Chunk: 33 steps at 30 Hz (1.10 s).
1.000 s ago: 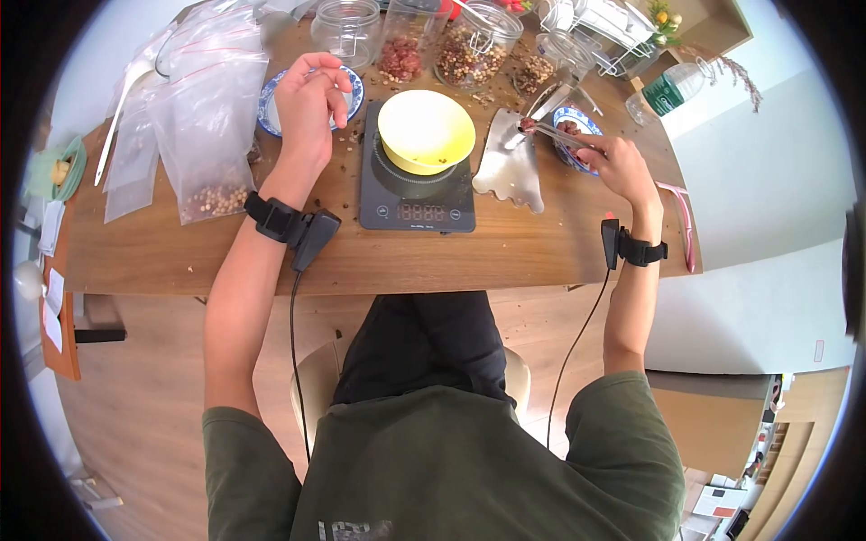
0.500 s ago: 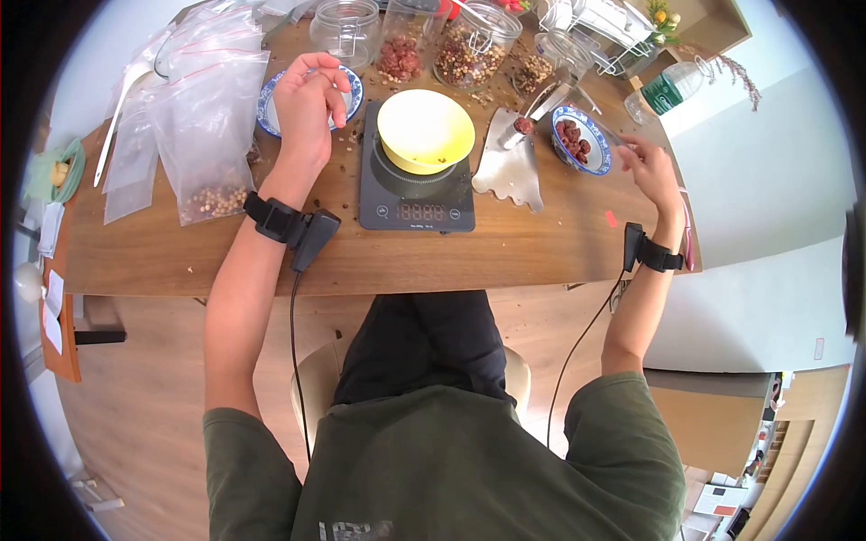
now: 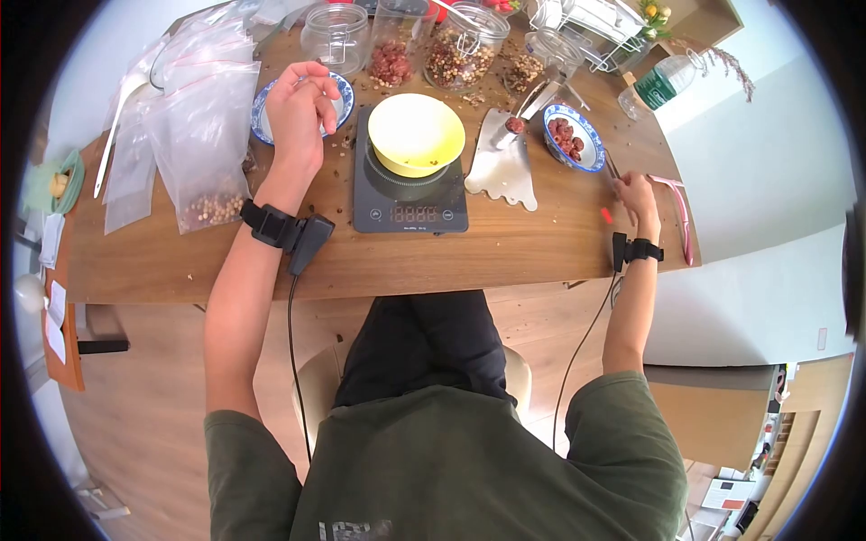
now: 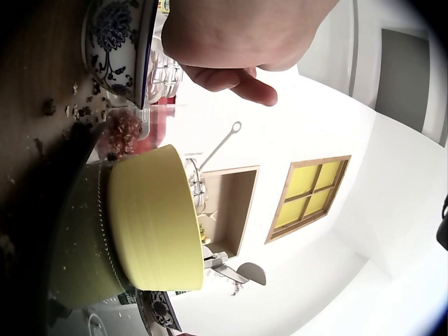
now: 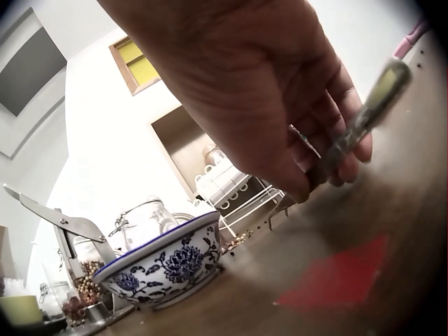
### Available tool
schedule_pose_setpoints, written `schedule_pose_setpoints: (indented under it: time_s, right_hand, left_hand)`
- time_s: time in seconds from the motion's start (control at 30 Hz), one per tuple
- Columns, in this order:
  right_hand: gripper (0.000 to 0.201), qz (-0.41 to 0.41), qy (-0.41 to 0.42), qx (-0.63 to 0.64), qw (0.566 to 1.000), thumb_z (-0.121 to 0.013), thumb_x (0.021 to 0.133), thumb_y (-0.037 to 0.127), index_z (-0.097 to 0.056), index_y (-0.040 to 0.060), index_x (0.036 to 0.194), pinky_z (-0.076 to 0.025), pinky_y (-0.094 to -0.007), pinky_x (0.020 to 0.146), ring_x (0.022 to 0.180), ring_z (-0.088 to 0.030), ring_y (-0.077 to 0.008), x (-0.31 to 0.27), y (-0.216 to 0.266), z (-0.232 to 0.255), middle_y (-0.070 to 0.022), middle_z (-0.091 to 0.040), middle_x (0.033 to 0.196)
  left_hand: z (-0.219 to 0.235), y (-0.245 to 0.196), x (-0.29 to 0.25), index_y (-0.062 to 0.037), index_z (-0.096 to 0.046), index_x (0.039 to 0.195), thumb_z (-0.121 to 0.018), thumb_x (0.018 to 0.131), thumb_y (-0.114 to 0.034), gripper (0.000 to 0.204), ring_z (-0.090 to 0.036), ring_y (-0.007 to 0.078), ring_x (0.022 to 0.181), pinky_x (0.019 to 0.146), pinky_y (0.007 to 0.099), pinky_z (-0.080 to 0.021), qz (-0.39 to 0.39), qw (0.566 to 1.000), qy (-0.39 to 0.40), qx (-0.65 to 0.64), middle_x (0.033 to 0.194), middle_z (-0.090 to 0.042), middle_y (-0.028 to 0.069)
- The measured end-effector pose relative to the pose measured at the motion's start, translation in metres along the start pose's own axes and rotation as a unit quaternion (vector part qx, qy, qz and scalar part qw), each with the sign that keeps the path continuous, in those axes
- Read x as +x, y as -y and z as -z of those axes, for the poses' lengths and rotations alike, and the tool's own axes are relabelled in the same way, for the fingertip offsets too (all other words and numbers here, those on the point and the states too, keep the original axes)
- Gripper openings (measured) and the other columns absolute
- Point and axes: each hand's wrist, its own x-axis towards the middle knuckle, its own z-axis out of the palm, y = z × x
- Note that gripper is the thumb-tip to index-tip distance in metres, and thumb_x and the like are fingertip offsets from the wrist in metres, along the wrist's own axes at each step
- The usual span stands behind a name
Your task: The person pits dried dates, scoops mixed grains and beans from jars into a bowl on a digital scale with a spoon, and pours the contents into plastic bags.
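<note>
My left hand (image 3: 299,113) hovers by a blue-and-white bowl (image 3: 262,120), its fingers loosely bent and nothing in them. At the right, my right hand (image 3: 639,197) pinches a slim two-pronged metal utensil (image 3: 612,166) low over the table; in the right wrist view its rounded handle end (image 5: 393,78) sticks out past the fingers. Just beyond the prongs stands another blue-and-white bowl (image 3: 591,155) with dark red dried fruits (image 3: 566,137) inside. One such fruit (image 3: 515,125) sits on the short post of a metal lever press (image 3: 502,171). A yellow bowl (image 3: 417,135) rests on a black digital scale (image 3: 410,216).
Clear zip bags (image 3: 200,126) lie at the left, one with round grains. Along the back are glass jars (image 3: 465,54) of dried goods and scattered crumbs. A pink-handled tool (image 3: 686,221) and a red scrap (image 3: 606,215) lie near the right hand.
My right hand has moved away from the press, past the bowl to its near right, lowering the utensil. The fruit it brought now stays on the press post. The left hand barely moved.
</note>
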Motion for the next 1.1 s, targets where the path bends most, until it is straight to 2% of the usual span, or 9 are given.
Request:
schedule_pose_setpoints:
  time_s: [0.03,0.1,0.23,0.33,0.53,0.73,0.97,1.07,1.1]
  right_hand:
    - [0.027,-0.001,0.0,0.001,1.0,-0.063,0.078,0.023,-0.062,-0.0022,0.089,-0.05,-0.0335,0.059,0.065,-0.065,-0.0209,0.002,-0.005,-0.003,-0.0144,-0.064,0.071]
    - [0.034,-0.019,0.042,-0.044,0.998,-0.064,0.076,0.033,-0.064,0.002,0.091,-0.048,-0.0398,0.078,0.091,-0.061,-0.0327,-0.005,0.009,0.005,-0.0199,-0.065,0.089]
    - [0.036,-0.031,0.076,-0.037,0.996,-0.065,0.075,0.036,-0.065,0.0026,0.09,-0.048,-0.0405,0.077,0.087,-0.062,-0.0338,-0.003,0.016,0.014,-0.0201,-0.065,0.088]
    - [0.039,0.067,-0.095,-0.005,0.993,-0.064,0.077,0.037,-0.064,-0.0009,0.083,-0.048,-0.0416,0.069,0.079,-0.063,-0.0359,0.0,0.04,0.037,-0.0212,-0.063,0.077]
    - [0.045,0.184,-0.184,0.129,0.957,-0.052,0.088,0.039,-0.056,-0.003,0.072,-0.04,-0.0342,0.054,0.051,-0.039,-0.0269,-0.021,0.168,0.114,-0.0161,-0.047,0.056]
    - [0.048,0.253,-0.155,0.153,0.943,-0.051,0.088,0.041,-0.054,-0.0053,0.072,-0.039,-0.0345,0.054,0.052,-0.037,-0.0228,-0.008,0.244,0.098,-0.0136,-0.042,0.053]
    - [0.049,0.251,-0.086,0.132,0.955,-0.051,0.087,0.041,-0.053,-0.007,0.074,-0.039,-0.0348,0.054,0.052,-0.037,-0.0206,-0.011,0.261,0.088,-0.0117,-0.041,0.053]
    - [0.04,0.268,-0.066,0.153,0.949,-0.049,0.087,0.034,-0.057,-0.0034,0.074,-0.043,-0.0394,0.061,0.055,-0.045,-0.0355,-0.012,0.255,0.078,-0.0211,-0.048,0.056]
    - [0.04,0.269,-0.065,0.153,0.949,-0.049,0.087,0.034,-0.057,-0.0034,0.074,-0.043,-0.0394,0.061,0.055,-0.045,-0.0355,-0.014,0.254,0.074,-0.0211,-0.048,0.056]
  left_hand:
    - [0.0,0.0,0.0,-0.0001,-0.053,0.09,-0.042,0.077,0.005,0.018,-0.041,0.0101,0.037,0.034,0.0219,-0.028,0.0,1.0,-0.001,-0.002,0.067,-0.057,0.0094]
    - [0.0,-0.001,0.0,-0.0001,-0.052,0.09,-0.042,0.077,0.005,0.018,-0.041,0.0101,0.037,0.034,0.0219,-0.028,0.0,1.0,0.0,-0.005,0.067,-0.057,0.0094]
    - [0.0,0.0,0.0,-0.0002,-0.052,0.09,-0.042,0.078,0.006,0.017,-0.042,0.0102,0.037,0.034,0.0218,-0.029,0.0,1.0,0.001,-0.012,0.067,-0.057,0.0095]
    - [0.002,0.002,0.001,-0.0001,-0.052,0.091,-0.042,0.078,0.006,0.017,-0.042,0.01,0.037,0.034,0.0218,-0.029,0.001,1.0,0.005,-0.015,0.067,-0.057,0.0097]
    - [0.002,0.003,0.002,0.0001,-0.052,0.091,-0.042,0.078,0.006,0.017,-0.041,0.0098,0.037,0.034,0.0218,-0.03,-0.007,1.0,0.012,-0.013,0.068,-0.057,0.0102]
    - [0.002,0.002,0.002,0.0004,-0.051,0.09,-0.043,0.078,0.006,0.016,-0.041,0.0097,0.037,0.034,0.0218,-0.03,-0.011,1.0,0.006,-0.015,0.068,-0.057,0.0104]
    - [0.002,0.001,0.0,0.0004,-0.051,0.09,-0.042,0.078,0.006,0.016,-0.041,0.01,0.037,0.034,0.0222,-0.03,-0.008,1.0,0.003,0.001,0.068,-0.058,0.0106]
    - [0.001,0.002,0.001,0.0008,-0.051,0.09,-0.041,0.078,0.006,0.016,-0.041,0.0103,0.037,0.034,0.0223,-0.03,-0.011,1.0,0.012,0.003,0.068,-0.058,0.0107]
    - [0.001,0.002,0.001,0.0008,-0.051,0.09,-0.042,0.078,0.006,0.016,-0.041,0.0105,0.037,0.034,0.0223,-0.03,-0.009,1.0,0.014,-0.001,0.068,-0.058,0.0107]
